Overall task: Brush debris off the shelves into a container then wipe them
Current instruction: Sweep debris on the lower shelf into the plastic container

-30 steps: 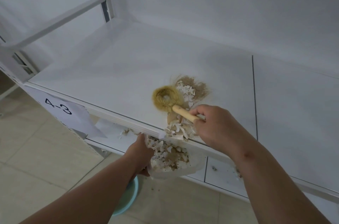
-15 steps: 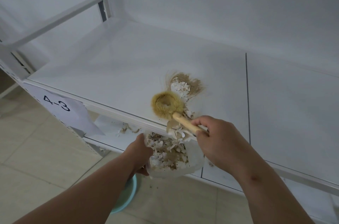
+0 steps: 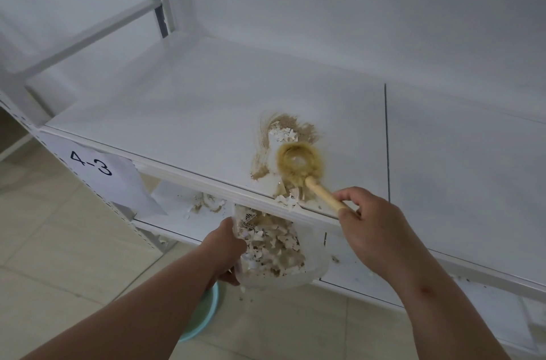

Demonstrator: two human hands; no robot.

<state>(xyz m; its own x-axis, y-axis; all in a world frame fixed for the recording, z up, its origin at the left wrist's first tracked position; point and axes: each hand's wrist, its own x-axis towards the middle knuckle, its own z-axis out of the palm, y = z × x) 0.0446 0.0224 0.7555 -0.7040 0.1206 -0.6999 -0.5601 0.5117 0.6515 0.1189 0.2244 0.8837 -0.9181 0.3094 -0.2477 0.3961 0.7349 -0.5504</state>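
White metal shelving fills the view. Nearest, the left hand (image 3: 227, 244) grips a clear plastic container (image 3: 313, 265) under the shelf's front edge (image 3: 206, 179); light, flexible, best held by its rim. Beyond, the right hand (image 3: 375, 229) pinches the round brush (image 3: 298, 163) by its stiff wooden handle, bristles on loose, light debris (image 3: 291, 128).

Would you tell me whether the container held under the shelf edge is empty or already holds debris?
It holds debris: the container in the left hand shows white flakes and brown crumbs across its inside.
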